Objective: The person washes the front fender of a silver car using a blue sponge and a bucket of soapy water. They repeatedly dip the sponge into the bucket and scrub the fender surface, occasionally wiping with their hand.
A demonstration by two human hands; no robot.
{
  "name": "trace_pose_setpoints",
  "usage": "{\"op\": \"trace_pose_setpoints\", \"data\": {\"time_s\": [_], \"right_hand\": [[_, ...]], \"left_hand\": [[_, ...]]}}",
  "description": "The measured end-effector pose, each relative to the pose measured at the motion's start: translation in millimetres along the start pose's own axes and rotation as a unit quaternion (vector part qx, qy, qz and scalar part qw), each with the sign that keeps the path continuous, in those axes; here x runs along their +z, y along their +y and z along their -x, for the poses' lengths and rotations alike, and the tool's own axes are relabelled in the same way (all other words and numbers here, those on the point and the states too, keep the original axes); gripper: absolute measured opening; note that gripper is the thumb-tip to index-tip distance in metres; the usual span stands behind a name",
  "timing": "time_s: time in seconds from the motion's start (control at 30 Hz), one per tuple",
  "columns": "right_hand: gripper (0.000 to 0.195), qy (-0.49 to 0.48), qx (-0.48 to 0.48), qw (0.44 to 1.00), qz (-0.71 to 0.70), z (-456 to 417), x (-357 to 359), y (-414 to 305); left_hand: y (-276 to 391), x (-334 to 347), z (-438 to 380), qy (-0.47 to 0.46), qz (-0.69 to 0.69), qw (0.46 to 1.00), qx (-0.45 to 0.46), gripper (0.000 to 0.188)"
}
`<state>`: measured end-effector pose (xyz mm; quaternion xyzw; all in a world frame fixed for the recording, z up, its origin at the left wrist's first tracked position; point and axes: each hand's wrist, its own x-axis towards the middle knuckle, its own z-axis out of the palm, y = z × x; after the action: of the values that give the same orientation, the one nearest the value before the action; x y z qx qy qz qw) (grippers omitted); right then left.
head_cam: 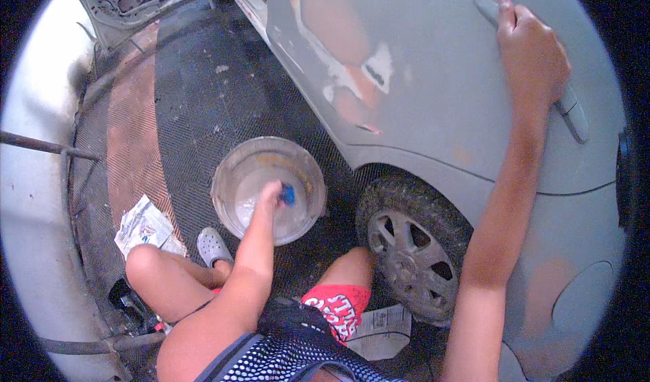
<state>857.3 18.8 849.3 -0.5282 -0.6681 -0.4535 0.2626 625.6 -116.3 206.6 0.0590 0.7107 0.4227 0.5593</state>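
Note:
My left hand [272, 191] is down inside a round plastic bucket [219, 194] that holds cloudy, whitish liquid. Its fingers grip a small blue object [288, 194], perhaps a sponge or a sanding block; the exact kind cannot be told. On the right, my right hand [533, 57] is closed around the grey door handle [573, 115] of a car. The grey rear door [431, 87] shows white, brownish and reddish patches where the finish is uneven. Below it, between my two arms, is the car's dusty alloy wheel [411, 260].
Newspaper [144, 227] lies by my left knee, and a printed sheet [381, 331] lies near the wheel. Ribbed matting [203, 92] covers the floor. A pale curved panel [35, 189] and metal bars [45, 145] stand at left. An exposed metal frame [101, 11] is at upper left.

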Motion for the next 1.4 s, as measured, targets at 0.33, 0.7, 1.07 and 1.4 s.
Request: {"op": "trace_pose_setpoints", "data": {"time_s": [0.33, 0.7, 1.07, 1.4], "right_hand": [[0.048, 0.158, -0.026, 0.986, -0.05, -1, -19, -7], [0.041, 0.173, 0.004, 0.984, -0.045, 17, -43, -20], [0.041, 0.172, -0.007, 0.985, -0.03, 17, -44, -15], [0.05, -0.002, 0.03, 0.999, -0.023, -3, -19, 24]], "left_hand": [[261, 86, 182, 0.225, 0.143, 0.881, 0.392, 0.065], [279, 124, 149, 0.218, 0.094, 0.922, 0.306, 0.055], [280, 134, 176, 0.216, 0.085, 0.924, 0.305, 0.055], [251, 85, 109, 0.184, -0.017, 0.93, 0.317, 0.059]]}}
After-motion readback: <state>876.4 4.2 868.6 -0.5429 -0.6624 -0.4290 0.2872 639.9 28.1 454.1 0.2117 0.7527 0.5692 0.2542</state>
